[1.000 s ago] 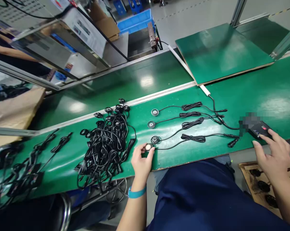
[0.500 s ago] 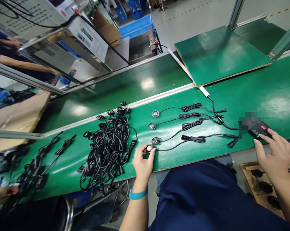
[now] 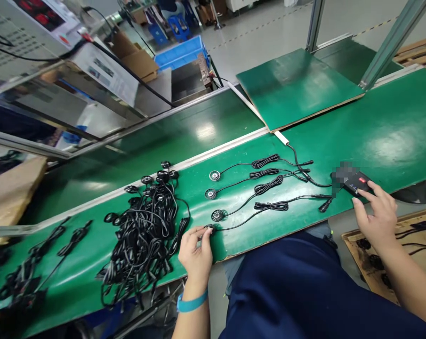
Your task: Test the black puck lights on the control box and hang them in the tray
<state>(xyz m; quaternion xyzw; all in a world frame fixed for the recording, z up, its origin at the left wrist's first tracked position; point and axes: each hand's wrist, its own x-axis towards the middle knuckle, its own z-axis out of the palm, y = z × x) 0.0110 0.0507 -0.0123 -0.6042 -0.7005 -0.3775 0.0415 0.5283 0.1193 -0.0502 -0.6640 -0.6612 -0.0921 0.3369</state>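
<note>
My left hand (image 3: 196,249) pinches a small round black disc-shaped part (image 3: 209,227) at the table's front edge; the fingers cover much of it. From this part a thin black cable runs right through a tied coil (image 3: 271,206). Beyond it lie three similar round parts, a black one (image 3: 217,215) and two with pale faces (image 3: 210,193) (image 3: 214,175), each with a coiled cable. On the right, the fingers of my right hand (image 3: 378,212) are apart, with fingertips on a black box (image 3: 357,182) with a red switch. The box's left part is blurred out.
Left of my left hand lies a tangled heap of black cabled parts (image 3: 145,226). More cables (image 3: 39,254) lie farther left. A raised green board (image 3: 301,89) stands at the back right. Below the table at right is a wooden tray (image 3: 354,254) with black parts.
The disc in my left hand has tilted, so its pale face no longer shows. My right hand stays at the box. The whole view has shifted, and the other person's hand at left is nearly out of sight.
</note>
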